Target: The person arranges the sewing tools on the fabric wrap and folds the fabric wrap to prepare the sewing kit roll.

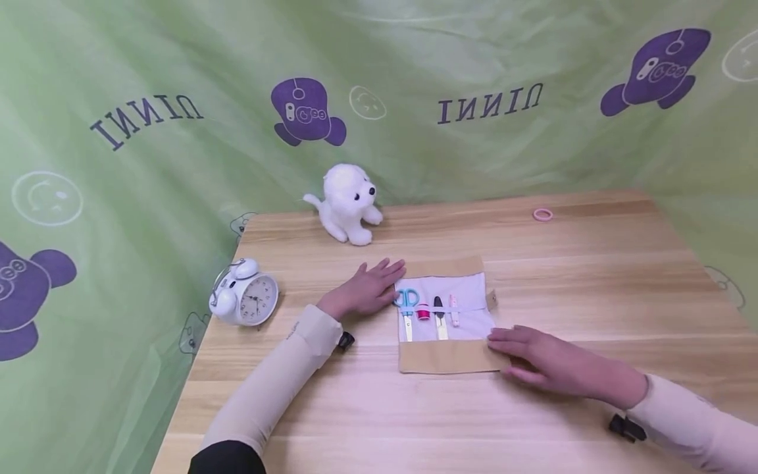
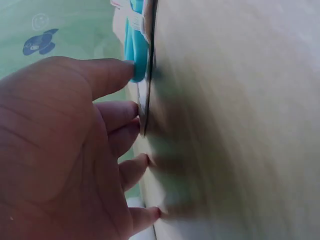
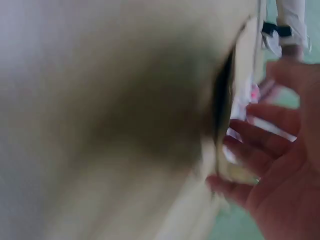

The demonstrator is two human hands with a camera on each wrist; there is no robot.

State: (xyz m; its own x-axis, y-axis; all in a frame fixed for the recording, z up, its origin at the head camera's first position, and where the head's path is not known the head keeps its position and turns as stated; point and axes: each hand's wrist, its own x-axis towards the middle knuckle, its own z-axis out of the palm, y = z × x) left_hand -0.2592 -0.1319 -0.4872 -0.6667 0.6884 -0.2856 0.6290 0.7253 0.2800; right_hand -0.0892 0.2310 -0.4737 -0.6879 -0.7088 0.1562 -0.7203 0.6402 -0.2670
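A tan sewing kit (image 1: pixel 447 357) with a white lining lies unfolded on the table. Under its white elastic band sit blue-handled scissors (image 1: pixel 407 299), a pink thread spool (image 1: pixel 423 312), a black-topped slim tool (image 1: pixel 439 307) and a narrow pink item (image 1: pixel 454 311) of unclear kind. My left hand (image 1: pixel 370 288) rests at the kit's left edge, fingers extended; in the left wrist view its thumb is against the scissors' blue handle (image 2: pixel 136 52). At the lower right corner, my right hand (image 1: pixel 551 362) touches the kit with its fingers fairly straight. A small tab (image 1: pixel 491 299) sticks out on the right.
A white plush dog (image 1: pixel 346 207) sits at the table's back left. Near the left edge stands a white twin-bell alarm clock (image 1: pixel 245 293). A pink ring (image 1: pixel 542 214) lies toward the back right. Green printed cloth (image 1: pixel 414 151) hangs behind the wooden table (image 1: pixel 592 263).
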